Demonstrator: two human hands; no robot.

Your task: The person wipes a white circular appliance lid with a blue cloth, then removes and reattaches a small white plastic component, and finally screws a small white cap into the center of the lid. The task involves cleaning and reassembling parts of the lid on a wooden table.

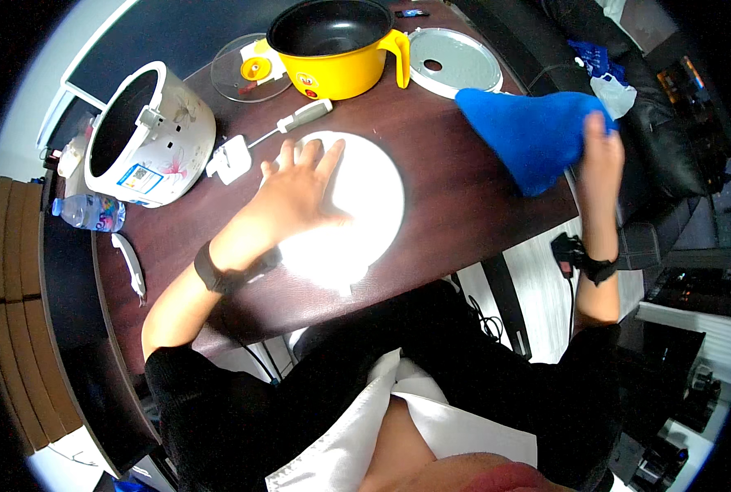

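My left hand [300,193] lies with its fingers spread on a white round piece [374,197], which looks like a lid; glare washes out its surface. In my right hand [602,156], raised at the table's right edge, a blue cloth [529,135] is gripped by one corner. The rest of the cloth spreads leftward over the tabletop. Just beyond my left hand are a screwdriver [304,116] with a grey handle and a small white plastic part [233,160] by its tip.
Left on the dark table [456,221] stand a white rice cooker body [189,135], a water bottle [91,213] and a white curved handle [127,266]. At the far side are a yellow pot [341,74], a glass lid [226,74] and a grey disc [464,61] with a hole.
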